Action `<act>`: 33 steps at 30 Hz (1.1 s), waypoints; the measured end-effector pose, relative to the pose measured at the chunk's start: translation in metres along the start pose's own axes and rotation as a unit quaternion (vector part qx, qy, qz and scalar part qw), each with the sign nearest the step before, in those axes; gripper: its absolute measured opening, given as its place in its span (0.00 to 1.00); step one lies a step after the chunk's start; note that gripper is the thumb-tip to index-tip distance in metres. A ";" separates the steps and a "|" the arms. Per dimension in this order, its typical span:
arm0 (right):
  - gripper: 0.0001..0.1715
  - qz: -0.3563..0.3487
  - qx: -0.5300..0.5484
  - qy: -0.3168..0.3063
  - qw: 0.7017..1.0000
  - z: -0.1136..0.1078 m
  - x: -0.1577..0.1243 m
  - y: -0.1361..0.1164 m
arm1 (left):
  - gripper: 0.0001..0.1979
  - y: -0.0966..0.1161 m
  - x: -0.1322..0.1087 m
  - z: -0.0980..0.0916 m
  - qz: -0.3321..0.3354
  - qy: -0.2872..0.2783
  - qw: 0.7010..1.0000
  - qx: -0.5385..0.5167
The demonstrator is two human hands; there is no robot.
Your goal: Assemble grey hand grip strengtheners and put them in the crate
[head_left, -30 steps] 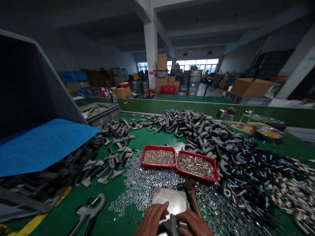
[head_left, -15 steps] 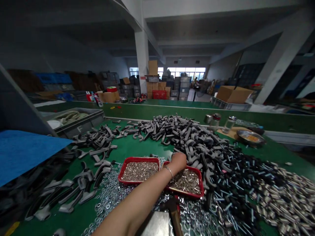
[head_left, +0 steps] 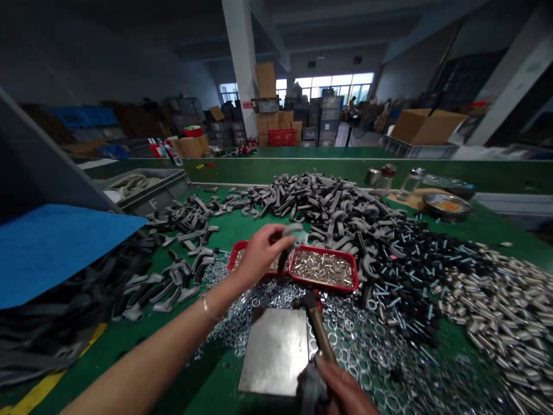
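My left hand (head_left: 259,253) is closed on a grey-and-black plastic handle (head_left: 294,231), held above the gap between two red trays. The left tray (head_left: 235,249) lies partly behind that hand, with small metal bits inside. The right tray (head_left: 322,286) holds small metal pins. At the bottom edge, my right hand (head_left: 345,389) grips a dark grey part (head_left: 311,385), blurred and partly cut off; its kind is unclear. A hammer (head_left: 320,325) lies just beyond the right hand, its wooden grip close to the thumb. Left of it is a flat metal plate (head_left: 276,349).
Loose grey handles (head_left: 328,202) are heaped at the back. Metal rings (head_left: 363,351) spread around the plate. Black-headed bolts (head_left: 401,288) and metal sleeves (head_left: 496,300) pile up on the right. Glass jars (head_left: 410,183) and a grey crate (head_left: 164,193) stand farther back.
My left hand has moved left from the heap's edge above the right tray and now shows a handle in it. My right hand has come into view with a grey part. The view has tilted down.
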State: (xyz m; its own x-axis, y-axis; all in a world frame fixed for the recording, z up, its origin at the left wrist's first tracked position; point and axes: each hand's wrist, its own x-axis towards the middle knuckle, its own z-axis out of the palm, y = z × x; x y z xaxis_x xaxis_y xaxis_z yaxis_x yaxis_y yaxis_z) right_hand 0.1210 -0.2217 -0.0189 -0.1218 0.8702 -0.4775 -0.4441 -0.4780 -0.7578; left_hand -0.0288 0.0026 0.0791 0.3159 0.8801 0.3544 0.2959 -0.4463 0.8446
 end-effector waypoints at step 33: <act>0.18 -0.251 -0.544 -0.052 0.799 0.041 -0.029 -0.008 | 0.22 -0.004 -0.263 0.025 -0.147 -0.022 0.988 0.040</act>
State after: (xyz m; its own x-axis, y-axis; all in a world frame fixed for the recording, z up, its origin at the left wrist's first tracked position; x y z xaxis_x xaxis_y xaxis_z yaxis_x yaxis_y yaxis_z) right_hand 0.0918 -0.2383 0.0187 -0.2687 0.9632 0.0054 0.5675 0.1629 -0.8071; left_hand -0.0911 -0.2312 -0.0276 0.2446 0.9664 0.0789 0.4502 -0.1852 0.8735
